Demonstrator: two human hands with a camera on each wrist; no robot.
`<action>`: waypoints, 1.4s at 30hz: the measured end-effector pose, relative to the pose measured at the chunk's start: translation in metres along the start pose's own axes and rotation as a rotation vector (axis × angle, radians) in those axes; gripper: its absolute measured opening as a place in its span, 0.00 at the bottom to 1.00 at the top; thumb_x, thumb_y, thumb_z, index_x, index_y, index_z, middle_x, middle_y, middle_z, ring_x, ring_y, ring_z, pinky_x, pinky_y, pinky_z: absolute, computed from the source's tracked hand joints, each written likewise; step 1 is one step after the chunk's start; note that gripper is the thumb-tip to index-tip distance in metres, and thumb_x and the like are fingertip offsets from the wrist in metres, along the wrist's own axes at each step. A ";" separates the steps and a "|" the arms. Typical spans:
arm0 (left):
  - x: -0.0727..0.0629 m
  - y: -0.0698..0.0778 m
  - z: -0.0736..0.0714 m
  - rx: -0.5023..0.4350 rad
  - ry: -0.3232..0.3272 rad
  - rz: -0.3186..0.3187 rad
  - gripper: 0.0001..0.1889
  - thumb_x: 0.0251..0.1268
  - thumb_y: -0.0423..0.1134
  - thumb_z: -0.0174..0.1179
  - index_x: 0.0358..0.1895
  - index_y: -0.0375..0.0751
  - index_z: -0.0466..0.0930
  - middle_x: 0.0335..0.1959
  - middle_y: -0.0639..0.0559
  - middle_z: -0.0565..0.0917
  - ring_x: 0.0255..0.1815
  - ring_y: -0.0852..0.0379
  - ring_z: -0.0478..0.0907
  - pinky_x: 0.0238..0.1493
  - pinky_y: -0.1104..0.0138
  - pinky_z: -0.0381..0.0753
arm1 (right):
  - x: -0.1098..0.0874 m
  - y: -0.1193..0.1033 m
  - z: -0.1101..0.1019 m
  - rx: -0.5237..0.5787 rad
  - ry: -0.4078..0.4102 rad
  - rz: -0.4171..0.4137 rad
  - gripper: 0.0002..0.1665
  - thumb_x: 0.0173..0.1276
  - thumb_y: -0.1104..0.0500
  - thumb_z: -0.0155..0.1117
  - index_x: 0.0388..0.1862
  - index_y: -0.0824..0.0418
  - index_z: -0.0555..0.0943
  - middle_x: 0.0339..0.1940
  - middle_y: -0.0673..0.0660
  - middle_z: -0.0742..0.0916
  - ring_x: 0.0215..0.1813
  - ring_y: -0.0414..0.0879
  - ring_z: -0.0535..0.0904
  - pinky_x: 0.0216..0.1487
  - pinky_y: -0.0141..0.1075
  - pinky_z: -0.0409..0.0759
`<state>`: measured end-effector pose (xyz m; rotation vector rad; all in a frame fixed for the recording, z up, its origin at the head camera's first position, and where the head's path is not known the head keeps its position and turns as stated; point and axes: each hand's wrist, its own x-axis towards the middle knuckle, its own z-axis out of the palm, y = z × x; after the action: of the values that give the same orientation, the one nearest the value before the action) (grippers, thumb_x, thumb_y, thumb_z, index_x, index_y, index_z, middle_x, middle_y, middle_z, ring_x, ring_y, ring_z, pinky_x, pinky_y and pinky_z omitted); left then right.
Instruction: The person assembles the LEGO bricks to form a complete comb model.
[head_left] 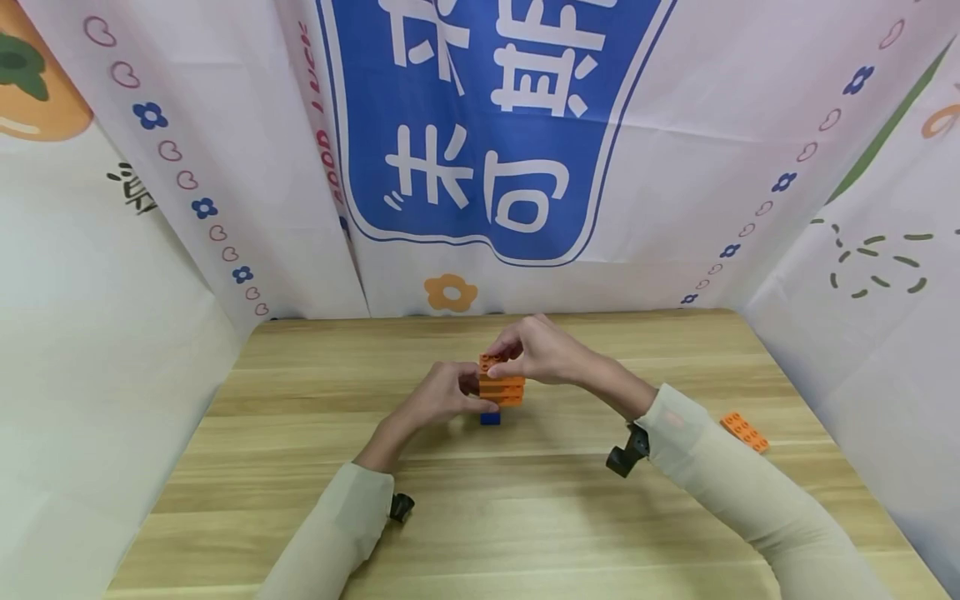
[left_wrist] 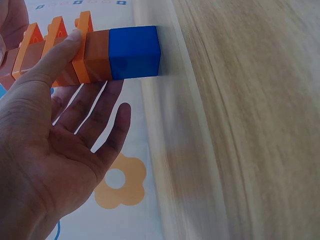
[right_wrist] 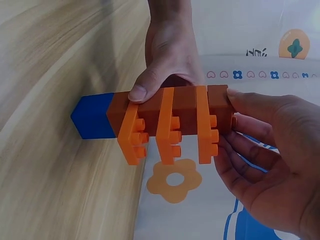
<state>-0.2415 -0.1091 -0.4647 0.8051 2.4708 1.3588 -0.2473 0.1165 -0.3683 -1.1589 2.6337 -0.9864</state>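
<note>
A tower of toy building bricks stands on the table between both hands. Its base is a blue brick [right_wrist: 94, 117]. Above it, brown bricks [right_wrist: 186, 112] alternate with three thin orange plates [right_wrist: 204, 132], whose studded ends jut out to one side. My left hand [head_left: 441, 392] grips the tower low down, its thumb across the lowest orange plate and brown brick, its fingers behind. At the top, my right hand [head_left: 546, 350] pinches the uppermost brown brick [right_wrist: 219, 102] between thumb and fingers. That brick sits against the highest orange plate.
A loose orange studded plate [head_left: 745, 432] lies on the wooden table [head_left: 562, 525] at the right, near the right forearm. White printed cloth [head_left: 660, 167] hangs behind the table's far edge and along both sides. Each wrist wears a small black camera mount.
</note>
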 end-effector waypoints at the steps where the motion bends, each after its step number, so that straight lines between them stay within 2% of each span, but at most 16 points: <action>1: 0.000 0.000 0.000 0.002 -0.001 -0.001 0.15 0.61 0.40 0.80 0.49 0.42 0.88 0.43 0.52 0.92 0.42 0.59 0.89 0.46 0.67 0.89 | -0.001 0.001 0.001 -0.003 0.006 0.000 0.13 0.67 0.58 0.80 0.48 0.60 0.93 0.40 0.49 0.93 0.39 0.37 0.86 0.42 0.30 0.87; 9: 0.002 0.000 -0.001 0.017 0.000 0.000 0.16 0.61 0.40 0.80 0.49 0.43 0.89 0.42 0.53 0.92 0.41 0.60 0.88 0.45 0.67 0.89 | -0.006 0.005 0.006 -0.020 0.051 -0.003 0.13 0.69 0.56 0.78 0.49 0.59 0.92 0.41 0.49 0.93 0.40 0.37 0.87 0.44 0.30 0.87; 15: 0.002 -0.001 0.000 0.015 -0.006 -0.009 0.16 0.61 0.41 0.80 0.50 0.42 0.89 0.41 0.53 0.92 0.40 0.60 0.89 0.45 0.66 0.89 | -0.011 0.010 0.004 -0.024 0.059 -0.025 0.15 0.70 0.55 0.78 0.52 0.60 0.91 0.44 0.51 0.93 0.43 0.40 0.87 0.47 0.36 0.88; 21: 0.001 0.000 0.001 0.011 -0.003 -0.030 0.16 0.60 0.40 0.81 0.48 0.40 0.88 0.40 0.52 0.91 0.40 0.59 0.88 0.45 0.66 0.89 | -0.023 0.016 -0.004 -0.006 0.083 -0.003 0.18 0.69 0.54 0.78 0.53 0.60 0.91 0.50 0.55 0.93 0.47 0.45 0.88 0.50 0.42 0.89; 28: 0.001 0.002 0.000 0.010 0.001 -0.044 0.17 0.59 0.40 0.81 0.49 0.39 0.88 0.40 0.52 0.91 0.40 0.59 0.87 0.45 0.64 0.89 | -0.037 0.026 -0.016 -0.004 0.092 -0.005 0.19 0.67 0.53 0.80 0.53 0.60 0.90 0.50 0.55 0.92 0.49 0.51 0.89 0.52 0.46 0.89; 35: 0.002 -0.001 0.001 -0.006 0.007 -0.062 0.16 0.59 0.40 0.81 0.47 0.40 0.88 0.41 0.52 0.91 0.40 0.58 0.87 0.45 0.65 0.89 | -0.053 0.040 -0.025 -0.026 0.085 -0.026 0.20 0.65 0.51 0.81 0.53 0.58 0.90 0.50 0.52 0.92 0.51 0.50 0.89 0.52 0.45 0.89; 42: 0.002 -0.004 0.002 -0.012 0.005 -0.064 0.16 0.59 0.40 0.81 0.47 0.41 0.88 0.41 0.53 0.90 0.40 0.58 0.86 0.44 0.66 0.88 | -0.069 0.052 -0.033 -0.044 0.065 -0.036 0.21 0.64 0.52 0.83 0.54 0.57 0.90 0.50 0.51 0.92 0.52 0.51 0.88 0.53 0.48 0.88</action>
<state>-0.2435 -0.1087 -0.4689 0.7150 2.4677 1.3539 -0.2417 0.2076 -0.3841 -1.2082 2.7076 -0.9939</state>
